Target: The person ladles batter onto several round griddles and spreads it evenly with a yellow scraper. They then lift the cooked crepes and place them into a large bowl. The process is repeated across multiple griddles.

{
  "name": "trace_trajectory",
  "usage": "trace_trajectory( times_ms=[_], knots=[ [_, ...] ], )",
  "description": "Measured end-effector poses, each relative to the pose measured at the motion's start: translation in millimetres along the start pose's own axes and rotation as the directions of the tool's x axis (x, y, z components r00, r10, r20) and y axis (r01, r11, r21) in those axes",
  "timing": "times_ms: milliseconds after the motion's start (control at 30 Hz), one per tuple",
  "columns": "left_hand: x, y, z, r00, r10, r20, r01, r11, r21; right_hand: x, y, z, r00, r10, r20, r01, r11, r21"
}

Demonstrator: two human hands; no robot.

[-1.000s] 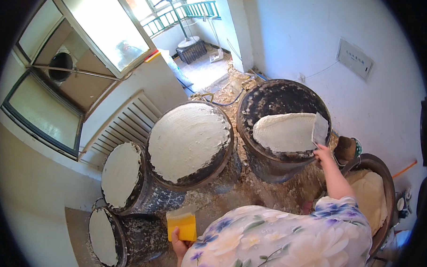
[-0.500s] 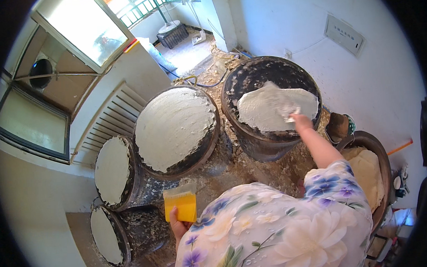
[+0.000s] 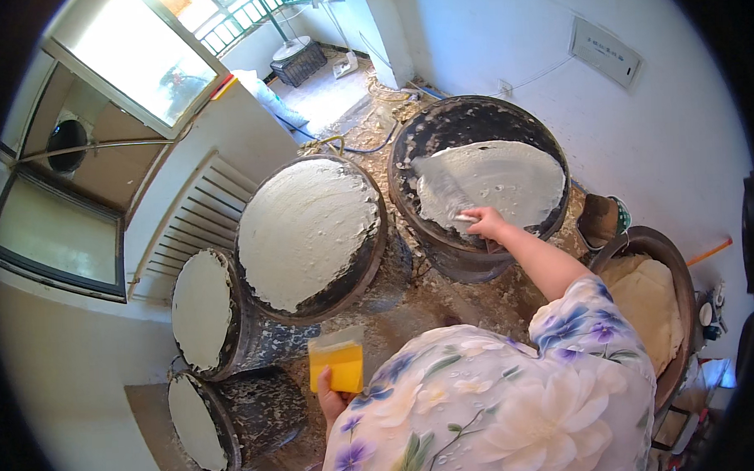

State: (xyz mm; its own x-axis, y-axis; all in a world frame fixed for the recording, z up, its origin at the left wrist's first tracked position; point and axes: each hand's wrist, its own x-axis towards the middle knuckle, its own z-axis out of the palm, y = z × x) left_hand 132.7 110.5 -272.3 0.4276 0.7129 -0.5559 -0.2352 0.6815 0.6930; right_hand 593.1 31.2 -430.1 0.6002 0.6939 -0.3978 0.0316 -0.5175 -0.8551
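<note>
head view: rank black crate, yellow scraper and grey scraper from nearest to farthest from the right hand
1. Grey scraper: held in the right hand, blade reaching up and left, blurred.
2. Yellow scraper: lower left, in the left hand.
3. Black crate: far off, top of the view, left of centre.

Yellow scraper (image 3: 338,367); off-white paste (image 3: 508,177); black, pale-speckled far-right pan (image 3: 448,127); white shirt (image 3: 475,415) patterned with blue and purple flowers (image 3: 350,459).

White slatted radiator (image 3: 195,217) at nine o'clock, bright window pane (image 3: 134,61) at ten, dark crate (image 3: 300,68) under a round stand base (image 3: 290,49) at eleven, pale rectangular wall panel (image 3: 605,51) at two, orange rod (image 3: 710,252) at three.
</note>
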Motion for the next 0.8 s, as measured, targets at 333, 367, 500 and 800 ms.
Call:
trace_trajectory(
  times_ms=[333,367,500,800],
  knots=[
    [4,-5,9,0.992,0.002,-0.130,0.002,1.000,0.031,11,27,-118,0.893,-0.171,-0.416,-0.208,0.664,-0.718],
    [4,-5,6,0.990,0.015,-0.139,-0.010,0.999,0.031,-1,42,-137,0.862,-0.147,-0.486,-0.263,0.689,-0.675],
    [1,-5,-6,0.990,0.011,-0.140,-0.019,0.998,-0.056,-19,87,-168,0.724,0.255,-0.640,-0.416,0.902,-0.111],
    [17,-10,5,1.000,-0.004,-0.030,0.001,0.994,-0.109,47,5,-45,0.995,0.092,0.036,-0.097,0.821,0.563]
  ],
)
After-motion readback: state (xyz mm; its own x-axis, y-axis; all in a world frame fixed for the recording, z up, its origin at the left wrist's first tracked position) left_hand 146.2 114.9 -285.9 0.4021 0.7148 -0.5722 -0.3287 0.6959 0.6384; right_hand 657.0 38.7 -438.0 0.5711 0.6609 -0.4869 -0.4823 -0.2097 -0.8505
